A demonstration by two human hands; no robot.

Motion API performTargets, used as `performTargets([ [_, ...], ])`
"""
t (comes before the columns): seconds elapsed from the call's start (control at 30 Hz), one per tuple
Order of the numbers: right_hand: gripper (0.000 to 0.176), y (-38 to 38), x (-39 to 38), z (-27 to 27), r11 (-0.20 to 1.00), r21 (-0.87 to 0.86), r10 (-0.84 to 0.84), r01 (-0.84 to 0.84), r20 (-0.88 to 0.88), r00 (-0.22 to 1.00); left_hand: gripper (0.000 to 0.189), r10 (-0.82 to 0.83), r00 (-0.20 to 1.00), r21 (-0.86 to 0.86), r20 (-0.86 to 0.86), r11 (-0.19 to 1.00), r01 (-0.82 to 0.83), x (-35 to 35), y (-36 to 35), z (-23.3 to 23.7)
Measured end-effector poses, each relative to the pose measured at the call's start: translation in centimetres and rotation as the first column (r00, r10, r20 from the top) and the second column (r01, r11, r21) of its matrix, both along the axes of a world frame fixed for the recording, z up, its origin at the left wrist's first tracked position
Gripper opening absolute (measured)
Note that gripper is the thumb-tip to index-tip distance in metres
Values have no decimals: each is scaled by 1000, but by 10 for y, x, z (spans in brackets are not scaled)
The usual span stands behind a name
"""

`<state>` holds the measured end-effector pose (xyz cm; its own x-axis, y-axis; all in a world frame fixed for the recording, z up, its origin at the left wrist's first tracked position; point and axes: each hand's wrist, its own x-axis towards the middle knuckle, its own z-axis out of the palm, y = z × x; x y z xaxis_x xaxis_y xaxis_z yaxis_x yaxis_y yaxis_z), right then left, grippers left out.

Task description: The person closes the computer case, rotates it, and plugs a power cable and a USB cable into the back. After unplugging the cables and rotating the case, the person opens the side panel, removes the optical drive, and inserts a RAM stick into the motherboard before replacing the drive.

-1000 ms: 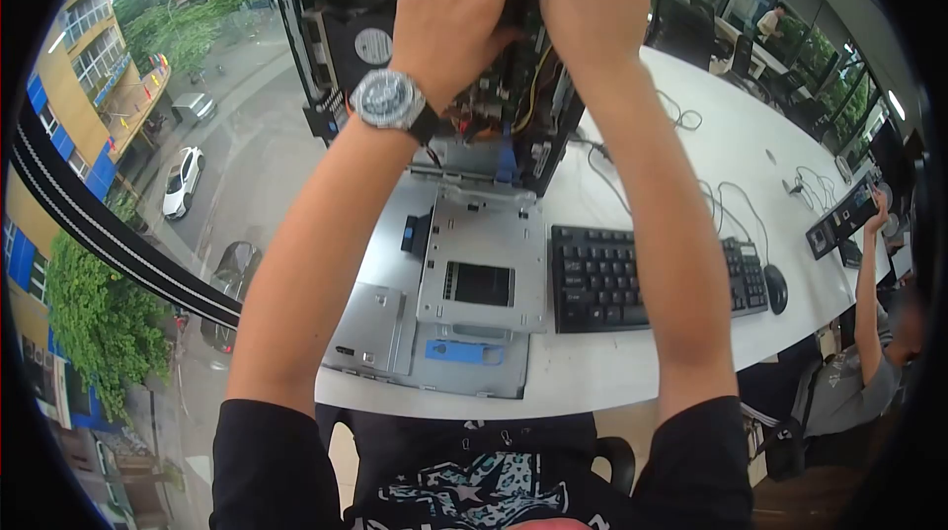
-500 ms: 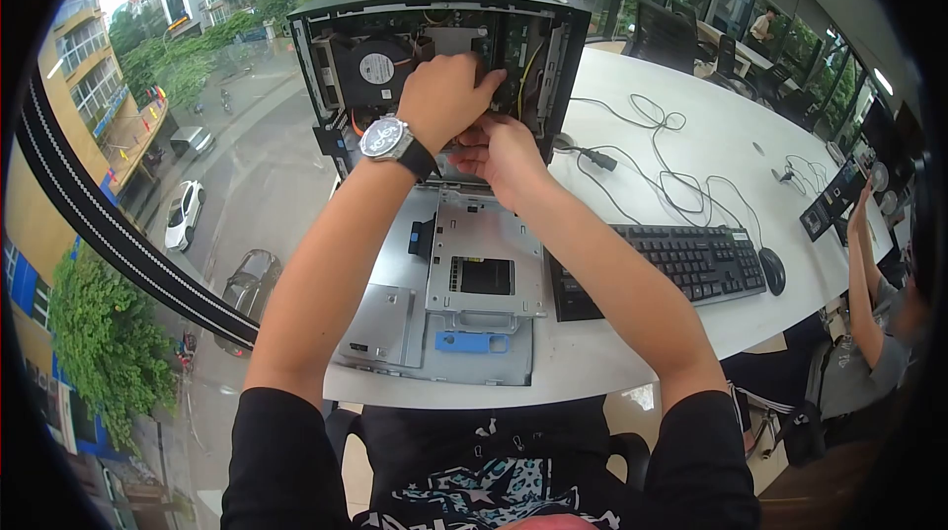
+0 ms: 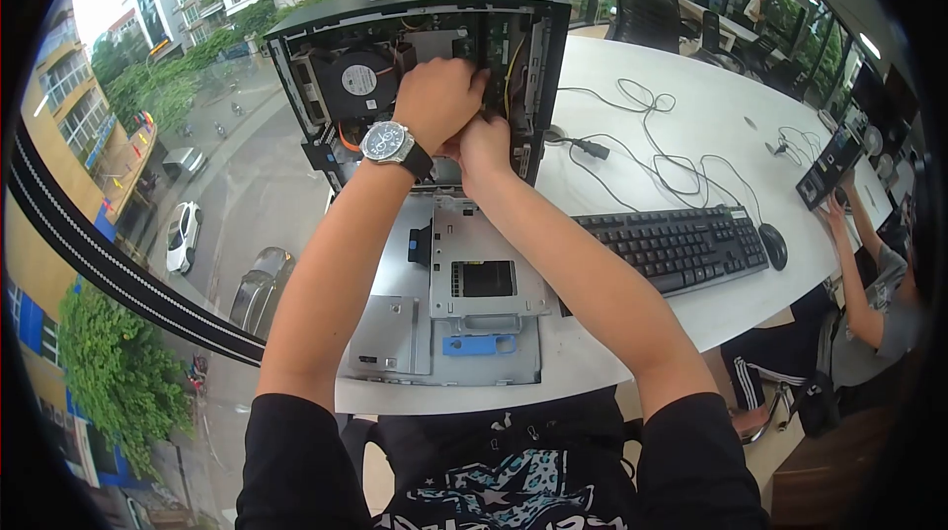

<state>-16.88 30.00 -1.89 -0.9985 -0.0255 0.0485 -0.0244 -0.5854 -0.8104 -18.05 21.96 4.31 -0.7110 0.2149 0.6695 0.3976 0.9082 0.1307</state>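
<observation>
An open desktop computer case (image 3: 548, 95) stands upright at the table's far left edge, its insides facing me. My left hand (image 3: 437, 107), with a watch (image 3: 386, 142) on the wrist, reaches into the middle of it, fingers curled downward. Close below and to the right, my right hand (image 3: 485, 149) reaches in too, its fingers bent and mostly hidden. Whatever the fingertips grip between them is out of sight. A round black fan (image 3: 359, 81) sits inside the case, left of my hands. Yellow wires (image 3: 513, 71) run on their right.
Before the case lie a metal drive bracket (image 3: 455, 303) and a flat metal panel (image 3: 395, 327) with a blue latch (image 3: 472, 345). Right of them are a keyboard (image 3: 671, 244), a mouse (image 3: 773, 246) and loose cables (image 3: 657, 150). Another person (image 3: 859, 283) handles a dark device at right.
My right hand has moved slightly left and deeper, its fingers now more hidden. My left hand stays at the same spot in the case. The view has shifted slightly.
</observation>
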Motion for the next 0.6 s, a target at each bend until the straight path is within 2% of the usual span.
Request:
performTargets([
  [0.13, 21, 0, -4, -3, 1000, -11, 10, -10, 0, 1000, 40, -21, 998, 16, 65, 1000, 20, 1, -2, -1],
  [0.27, 24, -4, 3, -3, 998, 7, -56, 56, 11, 998, 40, -43, 997, 43, 57, 998, 41, 3, -1, -1],
  [0.4, 19, -8, -1, -9, 998, -16, -65, 66, 21, 998, 41, -70, 997, 61, 30, 996, 68, 0, -2, -3],
  [0.6, 17, -13, 3, -6, 985, -113, -127, 131, 47, 991, 41, -58, 998, 50, 17, 997, 57, -3, -2, -6],
])
